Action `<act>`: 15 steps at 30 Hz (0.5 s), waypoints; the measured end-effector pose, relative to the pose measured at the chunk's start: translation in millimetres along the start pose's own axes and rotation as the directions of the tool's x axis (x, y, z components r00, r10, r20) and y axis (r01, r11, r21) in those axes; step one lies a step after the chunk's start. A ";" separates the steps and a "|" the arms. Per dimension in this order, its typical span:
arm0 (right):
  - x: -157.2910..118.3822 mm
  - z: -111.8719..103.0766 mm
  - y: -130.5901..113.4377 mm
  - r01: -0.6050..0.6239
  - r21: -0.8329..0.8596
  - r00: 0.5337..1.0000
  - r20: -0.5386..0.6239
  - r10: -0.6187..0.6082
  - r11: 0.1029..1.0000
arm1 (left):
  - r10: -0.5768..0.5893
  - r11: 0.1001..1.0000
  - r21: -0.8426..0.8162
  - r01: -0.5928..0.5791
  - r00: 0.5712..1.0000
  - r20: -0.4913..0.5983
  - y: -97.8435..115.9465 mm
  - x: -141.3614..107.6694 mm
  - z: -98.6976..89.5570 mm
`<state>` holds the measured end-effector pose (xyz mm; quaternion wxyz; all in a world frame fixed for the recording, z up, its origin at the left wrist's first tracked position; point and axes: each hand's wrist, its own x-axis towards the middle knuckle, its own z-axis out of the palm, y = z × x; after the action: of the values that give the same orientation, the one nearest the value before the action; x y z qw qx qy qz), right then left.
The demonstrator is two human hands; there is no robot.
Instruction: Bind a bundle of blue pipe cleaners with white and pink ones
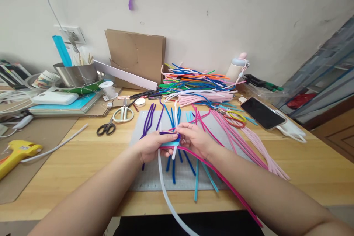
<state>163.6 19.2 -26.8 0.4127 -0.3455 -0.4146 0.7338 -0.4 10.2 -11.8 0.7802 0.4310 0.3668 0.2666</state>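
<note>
Over a grey cutting mat (152,180), both hands hold a small piece woven from pipe cleaners (170,143) in purple, light blue, magenta and white. My left hand (152,146) grips its left side, thumb on top and fingers beneath. At its right edge my right hand (195,138) pinches close to an upright white pipe cleaner (176,112). A long white strand (163,188) hangs from the piece toward my lap. The magenta strand (232,188) trails to the lower right under my right forearm. Loose blue pipe cleaners (173,171) lie on the mat below.
A heap of coloured pipe cleaners (199,81) lies at the back, with pink ones (254,147) to the right. White-handled scissors (123,113), black-handled scissors (106,128) and a yellow glue gun (20,155) lie left. A phone (262,112) rests at right.
</note>
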 end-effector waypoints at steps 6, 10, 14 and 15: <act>1.6 -0.7 -5.8 0.003 0.004 1.000 0.004 -0.003 1.000 | 0.005 1.000 0.027 -0.005 1.000 0.020 0.0 -0.9 0.8; -0.4 0.6 -7.5 0.049 0.001 0.998 -0.038 -0.049 0.999 | -0.011 1.000 0.024 0.010 1.000 0.016 0.0 -0.9 0.6; -2.0 1.3 -7.8 0.071 0.007 0.994 -0.078 -0.070 0.997 | -0.008 1.000 0.013 0.008 1.000 0.009 -0.8 -0.1 0.2; -2.1 1.2 -8.0 0.081 0.005 0.993 -0.082 -0.080 0.997 | -0.009 1.000 0.011 0.009 1.000 0.008 -1.2 0.1 0.2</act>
<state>166.0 19.5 -18.8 0.4600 -0.3565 -0.4081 0.7034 -0.1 9.6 -12.8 0.7805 0.4347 0.3671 0.2591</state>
